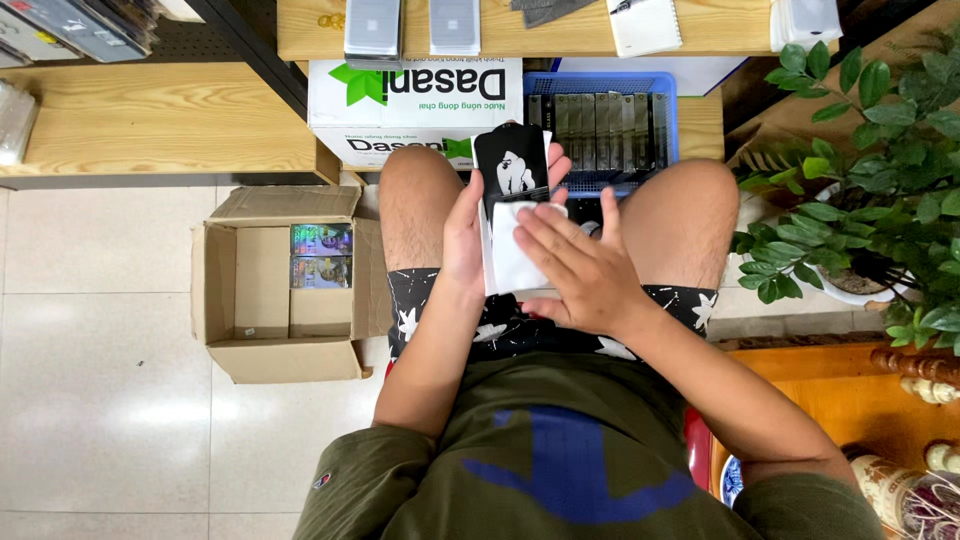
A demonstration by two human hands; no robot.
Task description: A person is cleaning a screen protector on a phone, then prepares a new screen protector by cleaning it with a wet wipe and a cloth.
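Left hand (466, 235) pinches the black phone case (512, 160) by its edge; right hand (580, 270) presses a white cloth (512, 255) flat; the case looks light, stiff, slippery.

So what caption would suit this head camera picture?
Seated person's left hand holds a black phone case while the right hand presses a white cloth on it.

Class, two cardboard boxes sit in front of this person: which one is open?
The plain brown cardboard box on the floor; its flaps are spread and packets show inside. The white printed box is shut.
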